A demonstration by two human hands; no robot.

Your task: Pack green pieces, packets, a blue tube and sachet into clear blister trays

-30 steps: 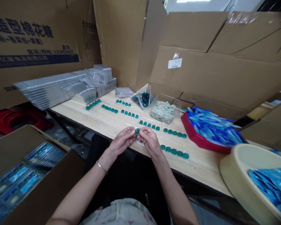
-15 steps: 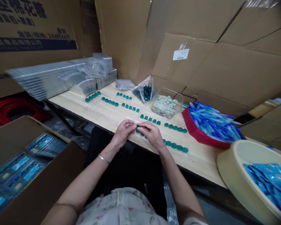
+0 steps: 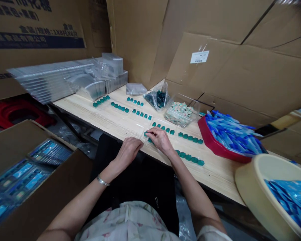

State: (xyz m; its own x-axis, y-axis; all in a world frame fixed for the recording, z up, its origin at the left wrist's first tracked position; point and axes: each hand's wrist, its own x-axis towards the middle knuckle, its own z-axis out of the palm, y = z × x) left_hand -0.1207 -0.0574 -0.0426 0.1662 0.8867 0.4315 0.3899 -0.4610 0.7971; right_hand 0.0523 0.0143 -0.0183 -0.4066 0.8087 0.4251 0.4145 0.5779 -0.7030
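Observation:
My right hand (image 3: 161,140) reaches over a clear plastic tray near the table's front edge. Its thumb and forefinger close on a small dark-green faceted piece (image 3: 145,134) at the tray's left end. Another green piece (image 3: 149,140) shows just below those fingers, and the hand covers part of that row. My left hand (image 3: 129,150) is at the table edge to the left, apart from the right one. Its fingers are curled together with the tips pointing down, and whatever they may hold is hidden. Several rows of green pieces (image 3: 188,157) lie in clear trays around.
Behind stand a clear bag (image 3: 157,98) of green pieces and a clear box (image 3: 182,115) of small pale chips. At right are a red tray (image 3: 215,147) of blue sticks and a cream tub (image 3: 251,187). Stacked clear plastic trays (image 3: 52,80) stand left, above an open carton (image 3: 65,177).
My hands were together over the tray, fingertips touching around a green piece. The left has drawn back left and down; the right now has its fingertips at the tray's left end.

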